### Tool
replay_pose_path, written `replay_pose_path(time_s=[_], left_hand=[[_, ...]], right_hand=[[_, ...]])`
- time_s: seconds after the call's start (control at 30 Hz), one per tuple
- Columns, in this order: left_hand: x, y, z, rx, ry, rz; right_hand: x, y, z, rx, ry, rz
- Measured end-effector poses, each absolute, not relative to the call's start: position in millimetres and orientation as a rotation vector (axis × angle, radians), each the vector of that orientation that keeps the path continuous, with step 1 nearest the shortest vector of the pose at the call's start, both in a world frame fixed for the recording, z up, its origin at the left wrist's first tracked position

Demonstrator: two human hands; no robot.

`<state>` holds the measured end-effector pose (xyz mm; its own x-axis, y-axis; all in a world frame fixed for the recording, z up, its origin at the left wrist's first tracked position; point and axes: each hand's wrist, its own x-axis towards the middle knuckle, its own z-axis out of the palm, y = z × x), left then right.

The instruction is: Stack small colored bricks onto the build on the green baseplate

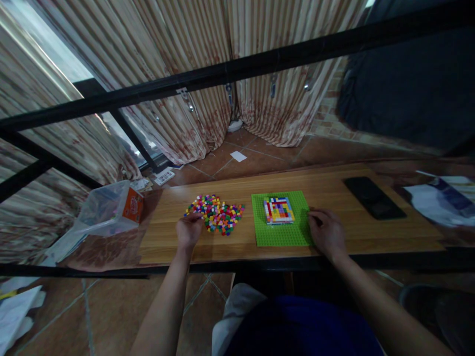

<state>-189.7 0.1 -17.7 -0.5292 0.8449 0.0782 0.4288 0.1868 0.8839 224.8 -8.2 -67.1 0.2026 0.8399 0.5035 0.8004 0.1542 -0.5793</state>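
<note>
A heap of small coloured bricks [217, 212] lies on the wooden board [334, 195]. My left hand [189, 230] rests at the heap's near left edge, fingers curled down onto the bricks; what they pinch is hidden. To the right lies a green baseplate [293, 235] with a square block of mixed coloured bricks [278, 210] built on it. My right hand [326, 232] sits at the baseplate's right edge, fingers bent and touching its rim.
A black phone [374, 197] lies on the board's right part. A clear plastic bag with an orange box [111, 210] stands left of the board. Papers [441, 198] lie at far right. A black bar [237, 69] crosses overhead; curtains hang behind.
</note>
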Motion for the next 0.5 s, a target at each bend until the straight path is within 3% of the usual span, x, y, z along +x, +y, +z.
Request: replay_pose_path(time_s=[0.3, 0.5], left_hand=[[-191.7, 6.7, -13.6, 1.224, 2.067, 1.290], [-172.1, -14.5, 12.2, 1.272, 1.690, 1.423]], right_hand=[[222.2, -9.0, -65.9, -1.626, -1.554, 0.092], [227.7, -8.4, -57.6, -1.618, -1.476, 0.204]])
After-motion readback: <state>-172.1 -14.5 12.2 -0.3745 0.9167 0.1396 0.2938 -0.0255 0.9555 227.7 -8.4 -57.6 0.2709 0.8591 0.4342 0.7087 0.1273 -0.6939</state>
